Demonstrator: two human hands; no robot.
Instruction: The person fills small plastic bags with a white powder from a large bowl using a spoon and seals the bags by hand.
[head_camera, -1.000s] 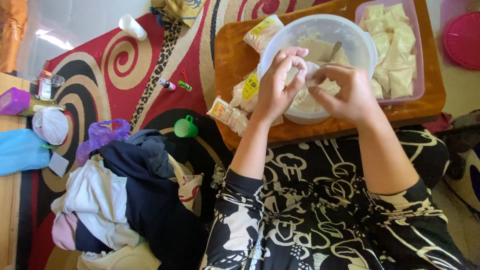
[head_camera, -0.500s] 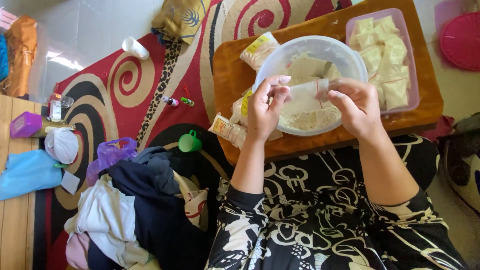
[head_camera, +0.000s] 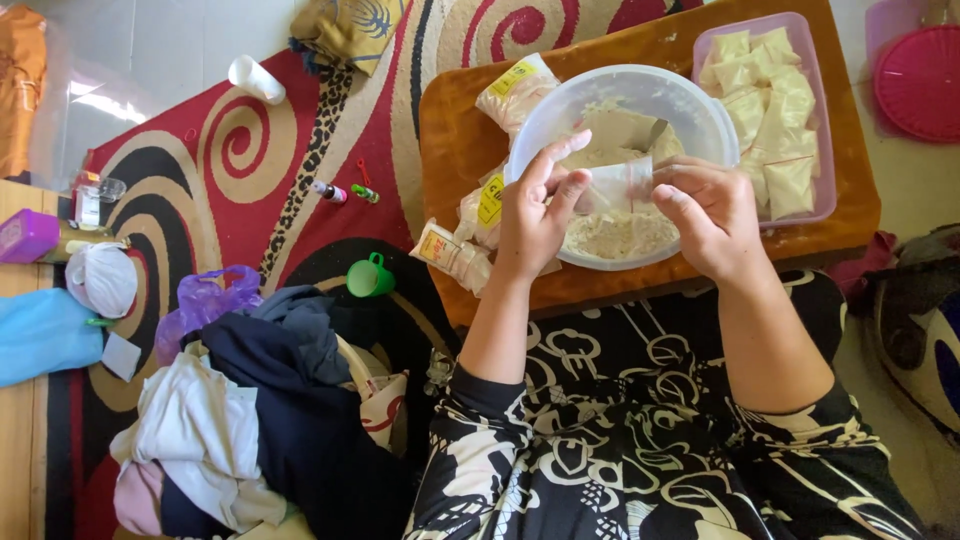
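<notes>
Since the earlier frame both hands have drawn nearer the body, to the near rim of the bowl (head_camera: 560, 100). Little room remains: filled packets (head_camera: 470, 240) crowd beside the left hand (head_camera: 535, 205), a pink tray (head_camera: 825, 110) beyond the right hand (head_camera: 705, 210). The small clear bag (head_camera: 615, 185), translucent and powder-dusted, hangs over the flour between them, each hand's fingers pinched shut on one end.
</notes>
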